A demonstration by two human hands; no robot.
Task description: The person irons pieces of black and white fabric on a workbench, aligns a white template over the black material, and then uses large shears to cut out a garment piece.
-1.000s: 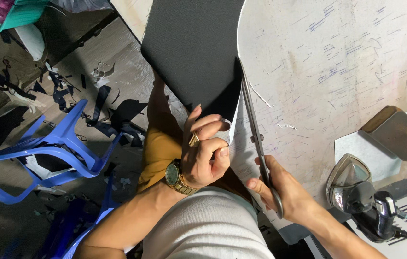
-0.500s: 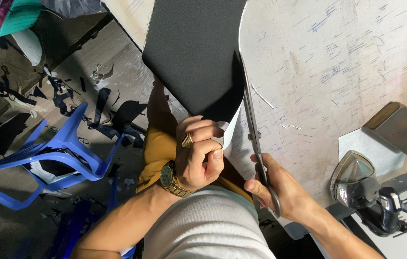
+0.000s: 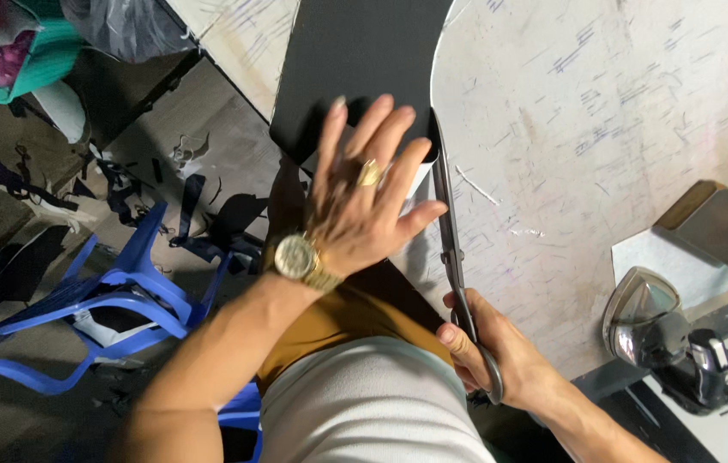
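A black sheet of material [image 3: 355, 60] lies over the edge of a scratched white worktable [image 3: 604, 129]. My left hand [image 3: 364, 197], with a gold ring and a gold watch, is spread flat with fingers apart on the near end of the sheet. My right hand [image 3: 501, 360] grips the handles of long metal scissors [image 3: 454, 249]. The blades run along the sheet's right edge, where the cut line curves.
A clothes iron [image 3: 664, 343] sits at the table's lower right, beside a brown pad [image 3: 715, 223] on white paper. A blue plastic chair [image 3: 115, 291] lies on the floor at left among black offcuts [image 3: 201, 214]. A teal bin [image 3: 30, 51] stands at top left.
My left hand has opened from a curled grip on the sheet's corner to a flat spread palm, moved a little further up the sheet. The scissors stay along the edge.
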